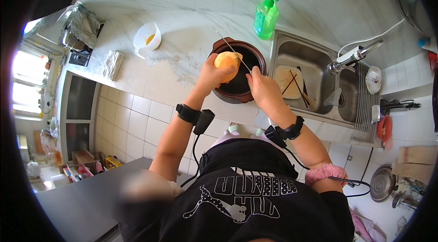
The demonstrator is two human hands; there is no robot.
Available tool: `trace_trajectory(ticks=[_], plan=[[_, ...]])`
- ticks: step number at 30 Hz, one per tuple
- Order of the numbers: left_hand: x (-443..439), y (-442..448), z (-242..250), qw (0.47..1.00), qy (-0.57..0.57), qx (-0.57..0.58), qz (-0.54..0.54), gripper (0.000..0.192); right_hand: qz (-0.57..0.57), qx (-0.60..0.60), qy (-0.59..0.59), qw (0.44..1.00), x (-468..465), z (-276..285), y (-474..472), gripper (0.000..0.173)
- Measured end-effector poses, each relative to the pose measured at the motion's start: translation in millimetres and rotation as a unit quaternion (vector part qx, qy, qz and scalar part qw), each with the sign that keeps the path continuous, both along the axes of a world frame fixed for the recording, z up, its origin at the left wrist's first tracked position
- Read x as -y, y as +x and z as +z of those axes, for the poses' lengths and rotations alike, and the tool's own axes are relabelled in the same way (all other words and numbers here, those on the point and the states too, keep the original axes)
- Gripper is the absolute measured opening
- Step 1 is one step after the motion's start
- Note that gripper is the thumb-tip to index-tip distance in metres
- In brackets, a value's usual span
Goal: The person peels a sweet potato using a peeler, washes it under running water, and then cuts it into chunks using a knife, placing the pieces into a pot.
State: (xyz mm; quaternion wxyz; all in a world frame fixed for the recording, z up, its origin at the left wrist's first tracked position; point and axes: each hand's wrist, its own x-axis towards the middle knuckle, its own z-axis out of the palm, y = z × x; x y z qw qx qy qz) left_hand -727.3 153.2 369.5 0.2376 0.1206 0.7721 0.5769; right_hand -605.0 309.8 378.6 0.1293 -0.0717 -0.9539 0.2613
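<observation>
My left hand [219, 72] grips a rounded piece of orange-fleshed fruit or vegetable [227, 62] over a dark brown clay pot [259, 53]. The pot stands on the counter with its lid off; its inside is dark. My right hand [261, 86] is closed around the handle end of a thin knife [237, 53], seen almost edge-on. The blade runs up and to the left, across the right side of the orange piece. Whether blade and flesh touch, I cannot tell. Most of the knife's handle is hidden by my fingers.
Right of the pot is a steel double sink [316, 57] holding a cutting board [289, 74] and chopsticks [297, 86]. A green soap pump bottle [267, 18] stands behind. Leftward are a white plastic measuring cup [147, 38] and a folded cloth [113, 65]. A faucet [356, 55] overhangs the sink.
</observation>
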Motion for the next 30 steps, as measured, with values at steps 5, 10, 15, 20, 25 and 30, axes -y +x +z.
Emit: trace_trajectory(ticks=[5, 10, 15, 20, 25, 30], plan=[[2.1, -3.6, 18.8, 0.968, 0.143, 0.207, -0.03, 0.04, 0.029, -0.016, -0.04, 0.999, -11.3, 5.2, -4.3, 0.026], [-5.1, 0.5, 19.8, 0.999, 0.016, 0.042, -0.003, 0.043, 0.021, 0.006, -0.021, 1.0, -11.0, 4.6, -4.8, 0.027], [4.5, -2.8, 28.3, 0.968, 0.128, 0.213, -0.031, 0.049, 0.041, 0.009, -0.086, 0.995, -15.8, -1.1, -11.0, 0.026], [-7.3, 16.2, 30.7, 0.998, 0.019, 0.053, -0.029, 0.053, 0.021, 0.061, -0.079, 0.995, -14.1, -15.5, -8.4, 0.026], [-2.4, 11.9, 37.1, 0.992, 0.087, 0.08, -0.038, 0.055, 0.01, 0.03, -0.127, 0.991, -23.4, -18.4, -3.7, 0.028], [8.2, 14.6, 27.6, 0.976, 0.145, 0.154, -0.046, 0.054, 0.032, -0.003, -0.135, 0.99, -33.2, -10.8, 6.7, 0.026]])
